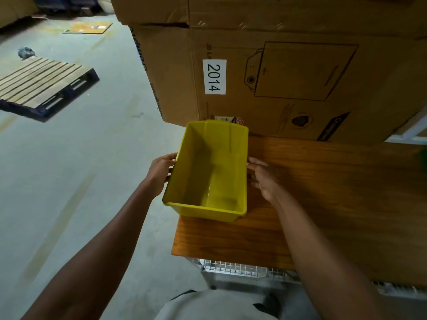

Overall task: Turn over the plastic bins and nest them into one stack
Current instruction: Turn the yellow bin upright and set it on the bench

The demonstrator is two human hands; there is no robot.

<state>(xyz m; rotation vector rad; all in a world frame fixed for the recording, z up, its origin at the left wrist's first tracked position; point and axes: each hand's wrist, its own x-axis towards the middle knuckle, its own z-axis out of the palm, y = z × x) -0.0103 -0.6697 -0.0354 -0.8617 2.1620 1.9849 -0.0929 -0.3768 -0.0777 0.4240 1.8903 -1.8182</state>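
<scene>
A yellow plastic bin [208, 181] stands upright, its open side facing up and nothing inside it, on the left end of a wooden table top [323, 192]. My left hand [161, 172] grips the bin's left rim, fingers curled over the edge. My right hand [263, 179] is at the bin's right rim, blurred, with fingertips near or touching the edge; whether it holds the bin is unclear. No other bin shows clearly; a green blur sits at the right frame edge [424, 158].
Large cardboard boxes [277, 77], one labelled 2014, stand right behind the bin on the table. A wooden pallet [41, 86] lies on the concrete floor to the left. A wire-mesh rack [242, 270] sits under the table's front edge.
</scene>
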